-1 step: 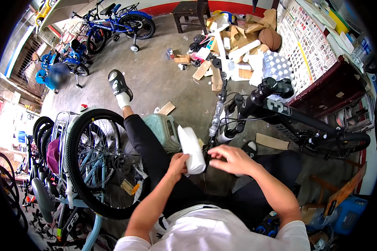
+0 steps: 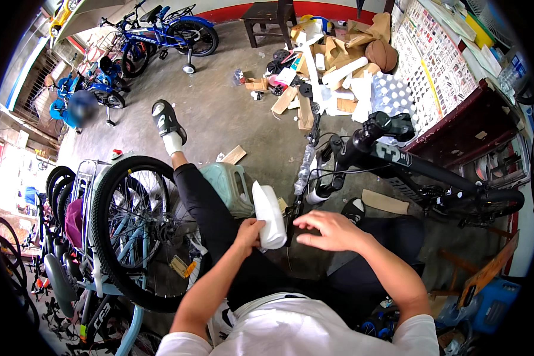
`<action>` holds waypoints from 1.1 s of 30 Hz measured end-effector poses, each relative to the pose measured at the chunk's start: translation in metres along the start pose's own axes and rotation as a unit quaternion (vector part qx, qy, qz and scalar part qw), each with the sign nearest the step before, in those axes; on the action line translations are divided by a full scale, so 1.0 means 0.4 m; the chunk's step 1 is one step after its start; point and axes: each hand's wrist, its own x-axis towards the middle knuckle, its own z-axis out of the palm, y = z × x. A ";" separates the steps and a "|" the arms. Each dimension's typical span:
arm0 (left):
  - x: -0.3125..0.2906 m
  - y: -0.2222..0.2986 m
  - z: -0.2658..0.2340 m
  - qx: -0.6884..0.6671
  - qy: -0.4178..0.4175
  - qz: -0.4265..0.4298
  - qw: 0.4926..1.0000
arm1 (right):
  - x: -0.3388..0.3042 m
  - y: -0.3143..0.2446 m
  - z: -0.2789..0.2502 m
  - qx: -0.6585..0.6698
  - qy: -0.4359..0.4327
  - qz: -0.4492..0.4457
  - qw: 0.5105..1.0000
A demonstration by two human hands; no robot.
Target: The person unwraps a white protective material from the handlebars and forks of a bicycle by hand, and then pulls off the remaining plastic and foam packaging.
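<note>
My left hand [image 2: 249, 235] is closed on the lower left side of a white roll [image 2: 270, 218], which looks like wrapping film or foam sheet; a loose flap sticks up at its top left. My right hand [image 2: 332, 230] hovers just right of the roll, apart from it, with thumb and fingers spread and nothing visible between them. Beyond the roll stands a black bicycle [image 2: 391, 172], its handlebar turned toward me. Clear plastic wrapping [image 2: 305, 169] covers part of the handlebar.
Left of my leg, a bicycle wheel [image 2: 121, 237] stands upright beside several other bikes. A pale green plastic jug [image 2: 228, 190] is on the floor past my thigh. Cardboard and packing scraps [image 2: 332, 71] heap up at the far right, near a brown ball [image 2: 381, 55]. Blue bikes [image 2: 172, 35] stand far left.
The view has shifted very slightly. The white roll is turned a little more upright in my left hand. My right hand stays beside it, still spread.
</note>
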 end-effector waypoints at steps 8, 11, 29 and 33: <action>0.341 0.478 0.135 0.505 0.161 0.230 0.816 | -0.015 0.201 0.085 -0.279 -0.096 0.005 0.955; 0.347 0.839 0.342 0.555 0.173 0.304 0.755 | 0.018 0.193 0.100 -0.174 -0.111 -0.029 0.978; 0.350 0.035 0.249 0.278 0.208 0.302 0.888 | 0.074 0.167 0.102 -0.212 -0.082 -0.048 0.973; 0.218 -0.225 0.198 0.244 0.201 0.198 0.928 | 0.071 0.182 0.130 -0.218 -0.129 -0.034 0.967</action>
